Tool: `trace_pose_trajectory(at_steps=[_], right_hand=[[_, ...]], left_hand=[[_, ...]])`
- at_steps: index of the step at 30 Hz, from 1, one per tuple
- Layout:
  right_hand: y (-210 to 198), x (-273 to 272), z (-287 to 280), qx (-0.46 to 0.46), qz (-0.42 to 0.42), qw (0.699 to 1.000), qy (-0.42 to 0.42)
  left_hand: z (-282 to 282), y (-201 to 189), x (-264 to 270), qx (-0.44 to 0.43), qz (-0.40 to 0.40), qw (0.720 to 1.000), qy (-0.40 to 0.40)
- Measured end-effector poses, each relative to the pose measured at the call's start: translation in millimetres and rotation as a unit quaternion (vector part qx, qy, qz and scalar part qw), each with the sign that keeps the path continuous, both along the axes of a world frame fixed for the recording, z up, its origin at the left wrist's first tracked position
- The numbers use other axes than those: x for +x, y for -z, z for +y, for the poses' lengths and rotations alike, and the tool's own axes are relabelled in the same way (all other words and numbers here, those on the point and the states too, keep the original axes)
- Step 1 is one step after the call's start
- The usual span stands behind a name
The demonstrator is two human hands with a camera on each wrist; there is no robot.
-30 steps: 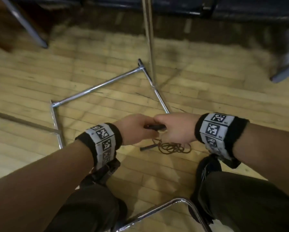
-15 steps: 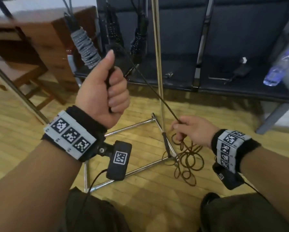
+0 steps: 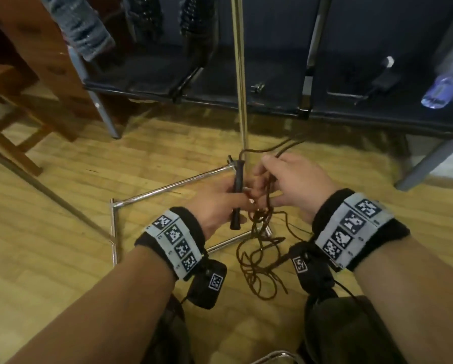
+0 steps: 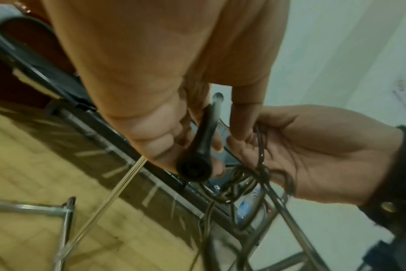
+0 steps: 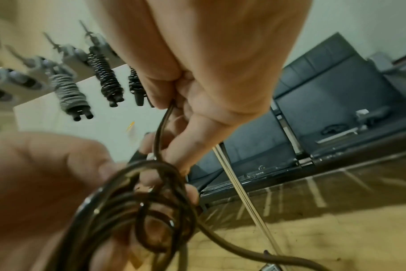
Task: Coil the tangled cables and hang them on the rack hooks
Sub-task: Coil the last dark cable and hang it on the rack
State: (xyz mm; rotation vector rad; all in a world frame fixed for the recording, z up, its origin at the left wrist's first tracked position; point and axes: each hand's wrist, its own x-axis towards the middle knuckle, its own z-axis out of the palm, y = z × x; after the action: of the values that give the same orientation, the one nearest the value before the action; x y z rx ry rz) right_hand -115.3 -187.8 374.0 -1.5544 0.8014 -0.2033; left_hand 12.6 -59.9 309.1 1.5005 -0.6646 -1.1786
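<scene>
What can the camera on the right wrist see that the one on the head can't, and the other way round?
Only the right wrist view shows the rack hooks up on the wall, each with its coiled cable hanging from it whole. Only the head view shows both wristbands, the floor frame and the loose tangle trailing down to the floor. Both show the right hand gripping the dark cable, the left hand beside it, and the upright pole.

Dark brown cable hangs tangled, perhaps knotted, its black handle end roughly upright
</scene>
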Motion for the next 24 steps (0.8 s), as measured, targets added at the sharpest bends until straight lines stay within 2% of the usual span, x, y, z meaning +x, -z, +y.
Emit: trace_pose_trajectory(at_steps=[3,6,9,12,16,19,24], right_hand=[[17,8,-15,0.06,-0.033,0.995,0.066],[36,14,-27,0.087,-0.047,0.992,0.081],[49,27,-36,0.029,-0.031,0.998,0.05],[57,44,-40,-0.091,0.003,0.996,-0.022],[75,57,-38,-0.079,0.027,0.993,-0.085],[89,62,-37,-0.127,0.055,0.979,-0.152],[98,69,-36,-0.121,0.072,0.977,-0.16]], left_hand=[[-10,24,0,0.011,0.003,0.999,0.036],[-15,42,5,0.064,-0.087,0.992,0.071],[-18,53,22,0.066,-0.119,0.989,0.058],[-18,57,43,0.058,-0.092,0.994,-0.014],[-21,60,55,0.021,-0.047,0.994,-0.092],[-22,61,60,0.013,-0.001,0.992,-0.126],[-18,68,73,0.035,0.029,0.989,-0.143]])
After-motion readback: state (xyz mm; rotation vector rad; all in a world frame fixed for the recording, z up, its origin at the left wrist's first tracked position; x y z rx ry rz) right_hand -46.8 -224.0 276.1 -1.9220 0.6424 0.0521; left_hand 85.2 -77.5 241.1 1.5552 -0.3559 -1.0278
